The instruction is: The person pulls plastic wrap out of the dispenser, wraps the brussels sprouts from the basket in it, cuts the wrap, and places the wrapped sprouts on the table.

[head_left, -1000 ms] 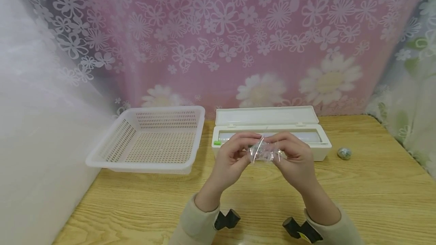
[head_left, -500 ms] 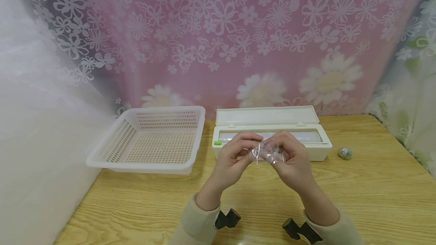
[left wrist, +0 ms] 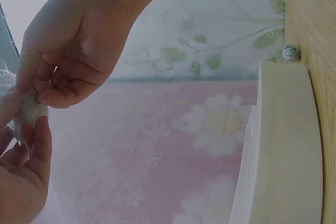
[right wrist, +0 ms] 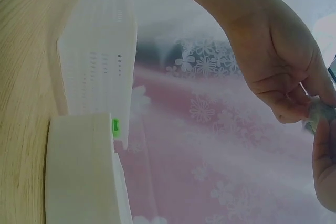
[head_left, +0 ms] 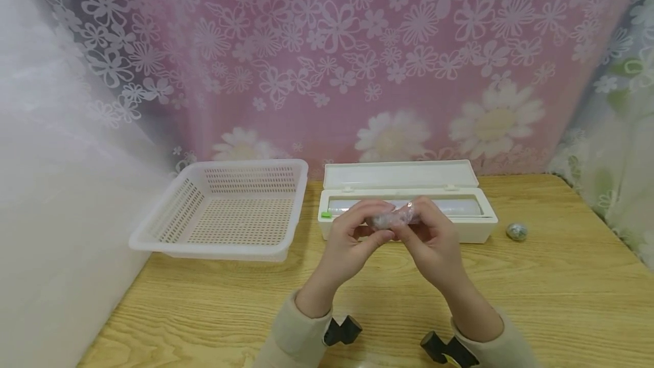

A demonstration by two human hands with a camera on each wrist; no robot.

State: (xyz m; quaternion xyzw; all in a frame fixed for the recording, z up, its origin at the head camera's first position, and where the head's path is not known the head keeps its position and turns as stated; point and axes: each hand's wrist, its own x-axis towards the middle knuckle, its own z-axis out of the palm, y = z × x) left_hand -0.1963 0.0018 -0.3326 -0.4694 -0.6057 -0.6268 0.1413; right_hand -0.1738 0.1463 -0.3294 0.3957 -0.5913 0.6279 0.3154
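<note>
Between my two hands, in front of the box, is a small rounded greyish bundle (head_left: 386,219) in crinkled clear cling film. My left hand (head_left: 347,246) pinches its left side with thumb and fingers. Gripping the film's right part is my right hand (head_left: 434,243), its thumb close to the left thumb. In the left wrist view a pale greenish-grey lump (left wrist: 33,109) shows between the fingertips, loose film beside it. The right wrist view shows the wrapped lump (right wrist: 318,113) partly hidden by fingers. What the film covers cannot be made out.
Behind the hands stands an open white cling film box (head_left: 409,230) with a film roll (head_left: 457,207) and green slider (head_left: 326,214). A white perforated basket (head_left: 217,252) sits left. A small shiny greenish-grey ball (head_left: 517,231) lies right on the wooden table (head_left: 204,311).
The loose film that glinted between my hands is now gathered more tightly around the bundle. My right hand has shifted slightly left, bringing the thumbs together.
</note>
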